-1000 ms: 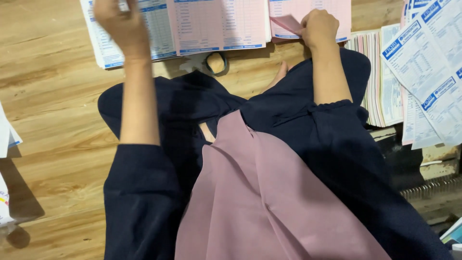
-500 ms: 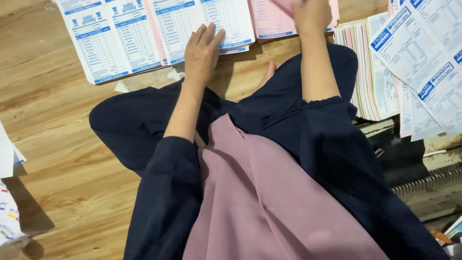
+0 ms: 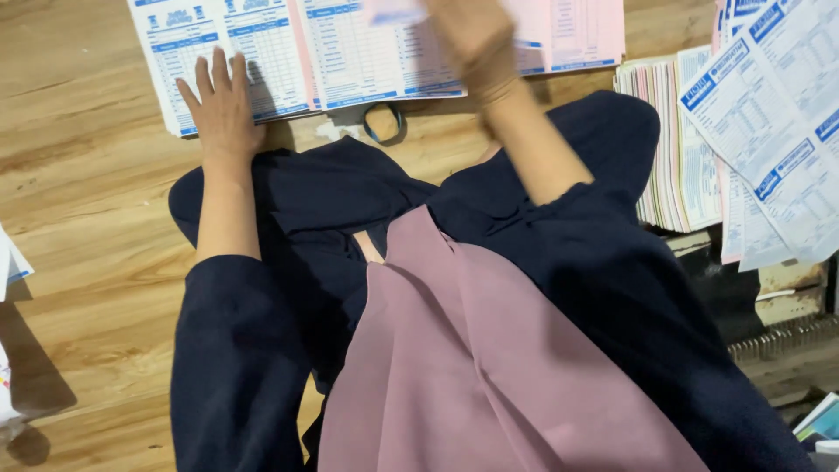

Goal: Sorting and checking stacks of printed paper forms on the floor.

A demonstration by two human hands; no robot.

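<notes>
I sit on a wooden floor (image 3: 79, 183) in dark blue clothes with a mauve scarf hanging down my front. My left hand (image 3: 223, 109) lies flat, fingers spread, on a white sheet with blue printed tables (image 3: 188, 44) at the top left. A second blue-printed sheet (image 3: 358, 57) lies beside it. My right hand (image 3: 468, 39) is raised and blurred above that sheet. It pinches a pale pink sheet (image 3: 393, 10) that reaches the top edge. Behind it lies a stack of pink sheets (image 3: 572, 35).
A dark rubber ring (image 3: 383, 122) lies on the floor just below the sheets. A thick stack of forms (image 3: 669, 149) and loose blue-printed sheets (image 3: 778, 122) lie at the right. Below them is a dark metal comb-like device (image 3: 778, 345). More papers (image 3: 9, 262) poke in at the left edge.
My left hand slid left onto the leftmost blue-printed sheet. My right hand left the pink stack and swung left, lifting a pink sheet. The view shifted slightly.
</notes>
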